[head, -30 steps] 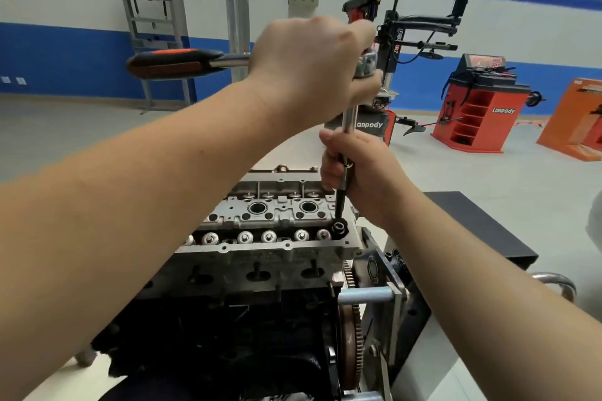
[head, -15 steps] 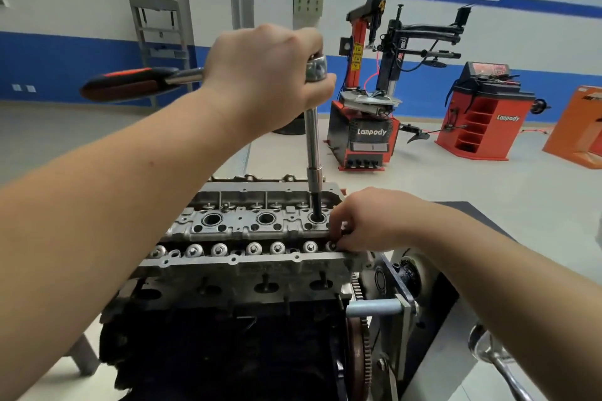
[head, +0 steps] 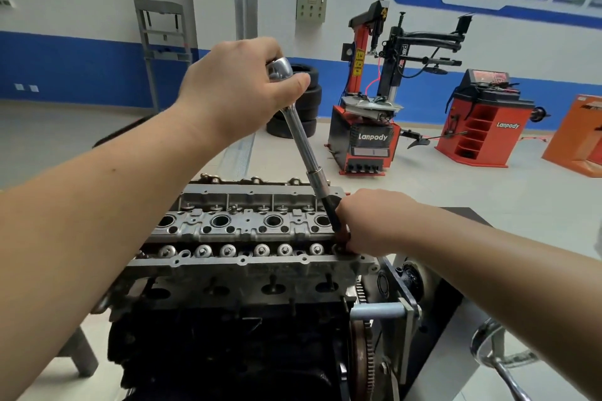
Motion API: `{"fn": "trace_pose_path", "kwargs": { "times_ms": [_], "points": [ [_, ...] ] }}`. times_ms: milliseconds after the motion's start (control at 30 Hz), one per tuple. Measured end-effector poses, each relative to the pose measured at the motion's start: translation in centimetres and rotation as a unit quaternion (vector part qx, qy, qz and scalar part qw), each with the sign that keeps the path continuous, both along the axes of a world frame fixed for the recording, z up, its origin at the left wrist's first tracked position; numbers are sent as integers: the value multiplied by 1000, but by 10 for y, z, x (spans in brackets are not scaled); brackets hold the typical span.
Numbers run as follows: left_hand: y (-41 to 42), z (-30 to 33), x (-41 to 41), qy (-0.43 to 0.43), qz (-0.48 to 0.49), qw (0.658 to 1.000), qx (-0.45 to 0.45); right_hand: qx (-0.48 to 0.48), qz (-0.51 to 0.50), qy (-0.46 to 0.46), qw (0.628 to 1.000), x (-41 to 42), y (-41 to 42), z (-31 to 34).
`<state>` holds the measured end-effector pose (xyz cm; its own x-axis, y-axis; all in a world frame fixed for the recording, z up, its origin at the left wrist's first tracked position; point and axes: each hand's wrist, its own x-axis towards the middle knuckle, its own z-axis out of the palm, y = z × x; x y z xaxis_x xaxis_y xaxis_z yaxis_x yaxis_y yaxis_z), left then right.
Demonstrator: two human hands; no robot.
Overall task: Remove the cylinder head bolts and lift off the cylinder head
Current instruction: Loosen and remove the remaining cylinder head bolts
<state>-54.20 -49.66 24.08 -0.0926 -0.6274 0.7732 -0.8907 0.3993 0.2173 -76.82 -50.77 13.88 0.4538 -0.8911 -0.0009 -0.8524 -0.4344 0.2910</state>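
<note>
Head view: the left hand (head: 237,88) grips the top of the ratchet (head: 280,70), whose extension bar (head: 304,143) now leans instead of standing upright. The right hand (head: 368,221) pinches the black socket (head: 332,213), steering it from the middle hole toward a bolt hole at the near right corner of the cylinder head (head: 247,231), which still sits on the engine block (head: 228,345). Likely moving on to another bolt.

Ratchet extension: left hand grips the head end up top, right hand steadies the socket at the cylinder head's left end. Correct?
Not quite. The head view shows the right hand steadying the socket at the cylinder head's right end, not the left. The left hand does grip the ratchet up top.
</note>
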Motion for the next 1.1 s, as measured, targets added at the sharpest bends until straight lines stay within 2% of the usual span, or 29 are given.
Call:
{"fn": "trace_pose_path", "kwargs": {
  "times_ms": [233, 533, 600, 700, 800, 867, 933, 1000, 1033, 1100],
  "points": [
    [5, -3, 5, 32, -11, 999, 4, -42, -5, 10, 999, 5, 0, -6],
    [11, -2, 12, 51, -13, 999, -2, -89, -32, -22, 995, 4, 9, -18],
    [10, -4, 11, 53, -13, 999, -3, -63, -52, -64, 995, 0, 10, -19],
    [8, -8, 5, 53, -14, 998, -2, 59, -73, -209, 973, -18, 7, -10],
    [4, -11, -5, 48, -20, 999, -1, 152, -82, -345, 923, -41, 7, -5],
    [3, -12, -14, 34, -22, 999, -4, 134, -78, -440, 884, -53, 8, -3],
    [1, -15, -27, 7, -19, 1000, -12, 104, -55, -545, 830, -61, 9, 0],
    [-2, -17, -41, -28, -14, 999, -21, 123, -12, -589, 799, -61, 13, 3],
    [-3, -17, -47, -44, -12, 999, -27, 132, 4, -580, 804, -59, 15, 2],
    [-6, -16, -57, -65, -5, 997, -40, 92, 14, -527, 845, -52, 18, -6]
  ]
}}
